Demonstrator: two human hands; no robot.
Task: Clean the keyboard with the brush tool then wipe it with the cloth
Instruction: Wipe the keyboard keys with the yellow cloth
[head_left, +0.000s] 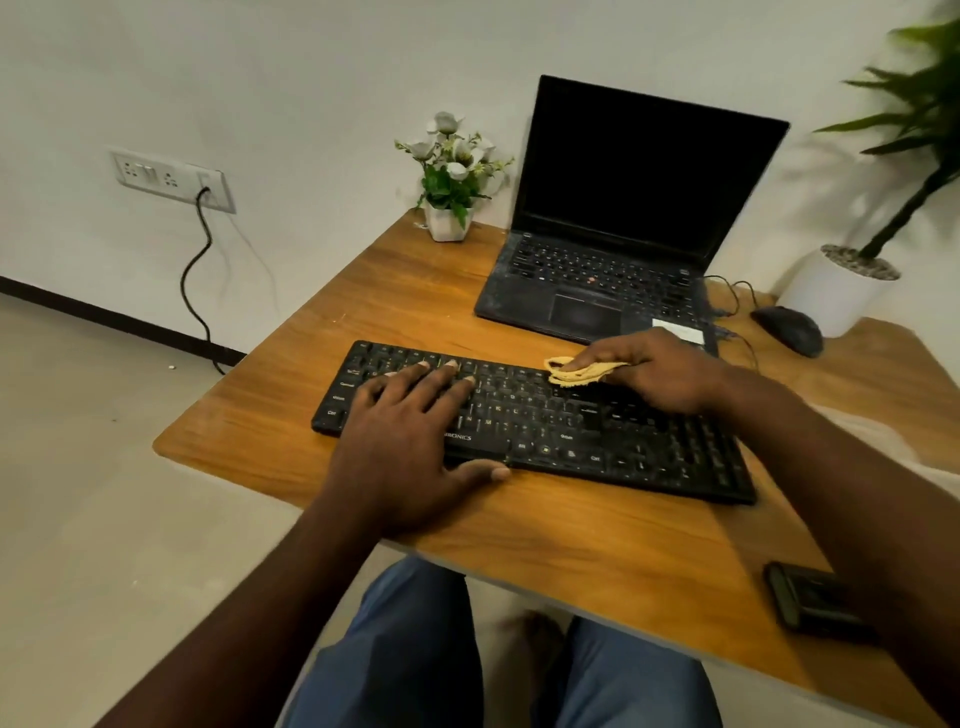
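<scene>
The right hand (660, 371) pinched the yellow cloth (579, 370) against the keyboard (545, 421); the left hand (410, 436) lay flat, steadying it; long, even strokes along each key row would serve best.

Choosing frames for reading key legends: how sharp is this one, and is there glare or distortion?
Head view: the keyboard is fairly sharp mid-frame, some legends legible; the tall plant and the dark object at the right edge are smeared; the wide lens stretches the table toward the lower corners; the laptop screen is dark, without glare; light is soft, shadows faint.
</scene>
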